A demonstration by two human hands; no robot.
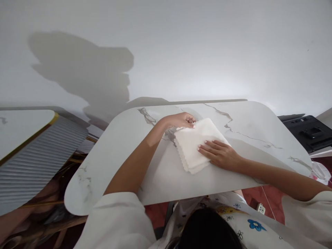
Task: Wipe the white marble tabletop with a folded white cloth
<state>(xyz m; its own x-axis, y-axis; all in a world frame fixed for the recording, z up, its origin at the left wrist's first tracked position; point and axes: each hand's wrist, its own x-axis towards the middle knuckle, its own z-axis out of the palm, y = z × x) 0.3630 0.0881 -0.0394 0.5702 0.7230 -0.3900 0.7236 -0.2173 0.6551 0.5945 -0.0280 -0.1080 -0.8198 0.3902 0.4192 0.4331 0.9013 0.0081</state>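
Observation:
A folded white cloth (193, 138) with scalloped edges lies near the middle of the white marble table (124, 152). My right hand (220, 154) rests flat on the cloth's right side, fingers stretched out and pressing down. My left hand (181, 121) is at the cloth's far left corner, with the fingertips pinched on its edge.
A second table (23, 126) with a gold rim and ribbed grey side stands at the left. A black device (310, 133) sits at the far right. A white wall rises behind. Red floor and a small white object (260, 208) show below the table's front edge.

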